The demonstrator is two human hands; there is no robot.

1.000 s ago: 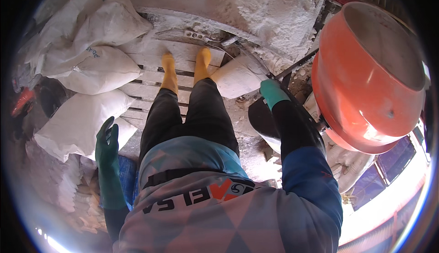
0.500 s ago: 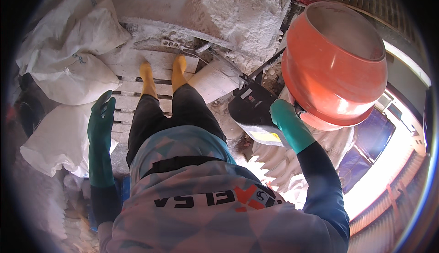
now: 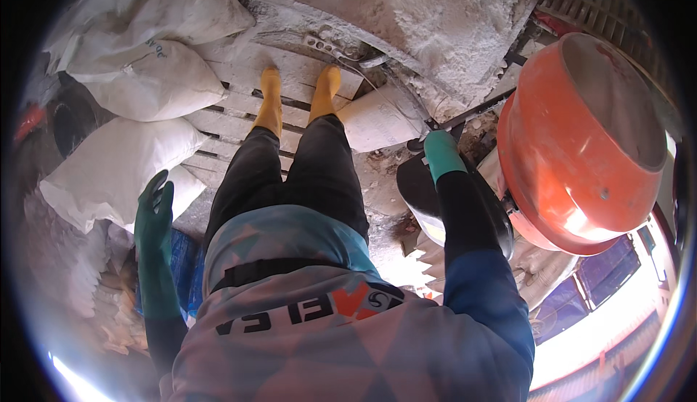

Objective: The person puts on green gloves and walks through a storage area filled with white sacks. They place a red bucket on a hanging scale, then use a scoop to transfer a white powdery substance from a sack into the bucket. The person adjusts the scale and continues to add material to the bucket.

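Observation:
My left hand (image 3: pixel 154 209), in a dark green rubber glove, hangs at my left side near a full white sack (image 3: pixel 123 166). Its fingers are loosely bent and apart, with nothing in them. In a lighter-looking green glove, my right hand (image 3: pixel 441 153) is over the far part of a black housing (image 3: pixel 417 191) beside an orange cement mixer drum (image 3: pixel 537 155). Its fingers are hidden from view, so their grip does not show. The drum is tilted, its round mouth (image 3: pixel 617 104) facing up and to the right, and a pale dusty coating shows inside.
I stand in yellow boots (image 3: pixel 270 97) on a dusty wooden pallet (image 3: pixel 225 122). More white sacks (image 3: pixel 152 75) are piled at the left. Ahead lies white powder (image 3: pixel 450 17), with a power strip (image 3: pixel 323 45) and cable near it. A paper bag (image 3: pixel 381 115) lies beyond my right leg.
My right hand has moved from the housing's near right side to its far part, beside the metal bar. The view has shifted, and my left hand stays low and empty.

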